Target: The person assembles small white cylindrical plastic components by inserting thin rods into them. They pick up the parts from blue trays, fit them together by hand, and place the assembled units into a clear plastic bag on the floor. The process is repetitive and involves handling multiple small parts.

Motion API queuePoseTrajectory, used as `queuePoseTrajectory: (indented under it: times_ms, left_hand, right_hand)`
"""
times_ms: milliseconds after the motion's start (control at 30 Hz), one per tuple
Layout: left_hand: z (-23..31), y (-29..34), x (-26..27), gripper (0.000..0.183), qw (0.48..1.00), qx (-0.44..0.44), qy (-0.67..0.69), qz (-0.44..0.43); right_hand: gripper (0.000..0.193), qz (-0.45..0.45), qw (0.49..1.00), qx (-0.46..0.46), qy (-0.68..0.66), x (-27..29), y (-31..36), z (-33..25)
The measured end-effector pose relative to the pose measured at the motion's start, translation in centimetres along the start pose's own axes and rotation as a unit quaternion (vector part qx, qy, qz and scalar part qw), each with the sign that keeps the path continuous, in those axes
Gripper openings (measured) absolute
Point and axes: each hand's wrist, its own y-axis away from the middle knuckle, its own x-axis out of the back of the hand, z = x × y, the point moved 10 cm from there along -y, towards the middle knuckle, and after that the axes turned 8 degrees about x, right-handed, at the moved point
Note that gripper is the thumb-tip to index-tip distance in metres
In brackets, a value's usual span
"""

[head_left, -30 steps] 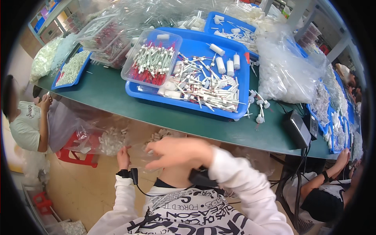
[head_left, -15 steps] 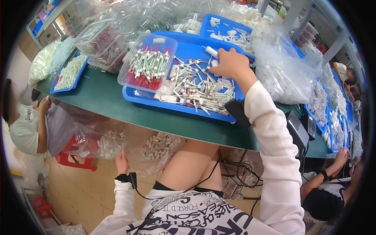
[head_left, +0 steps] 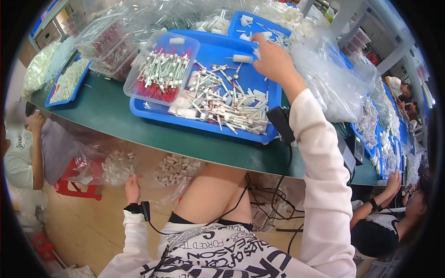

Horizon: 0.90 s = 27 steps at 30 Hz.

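Note:
My right hand (head_left: pixel 274 59) is over the far right part of a large blue tray (head_left: pixel 218 42). Its fingers are curled in toward the thumb around a small white piece (head_left: pixel 257 53), mostly hidden. A white cylinder (head_left: pixel 243 59) with a thin pin lies in the tray just left of the thumb. Nearer me in that tray is a heap of thin white sticks with red wires (head_left: pixel 232 104). Low on the left, my left hand (head_left: pixel 132 189) is closed at the edge of a clear plastic bag (head_left: pixel 148 186) with white cylinders; its fingertips are partly hidden.
A clear box (head_left: pixel 132 85) of red-and-white wired parts rests on the tray's left side. A smaller blue tray (head_left: pixel 236 28) stands behind. Plastic bags (head_left: pixel 333 78) crowd the right. Black cables (head_left: pixel 278 199) hang below the green table (head_left: pixel 111 113). Other people sit at both sides.
My right hand has moved up toward the far edge of the tray, and a white cylinder now lies apart from it. The whole view has shifted slightly; my left hand stays by the bag.

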Motion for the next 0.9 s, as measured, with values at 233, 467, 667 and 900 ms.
queuePoseTrajectory:
  times_ms: [233, 467, 667, 900]
  left_hand:
    - [1.8, 1.5, 0.1, 0.038, 1.000, 0.009, 0.017, -0.008]
    - [-0.1, 1.6, 1.2, 0.040, 0.998, 0.028, 0.047, 0.004]
    - [-0.6, 0.1, 0.4, 0.047, 0.994, -0.085, 0.052, 0.032]
    - [2.6, 2.2, 1.4, 0.050, 0.997, -0.034, -0.025, 0.061]
  right_hand:
    - [0.048, -0.045, 0.999, 0.011, -0.003, -2.4, -0.9, -0.9]
    - [0.057, 0.184, 0.975, -0.001, -0.122, 7.9, 3.1, -5.3]
    - [0.047, -0.016, 0.893, 0.326, -0.309, 4.3, 12.8, -25.6]
    - [0.041, -0.292, 0.867, 0.236, -0.327, -31.1, 18.6, -34.5]
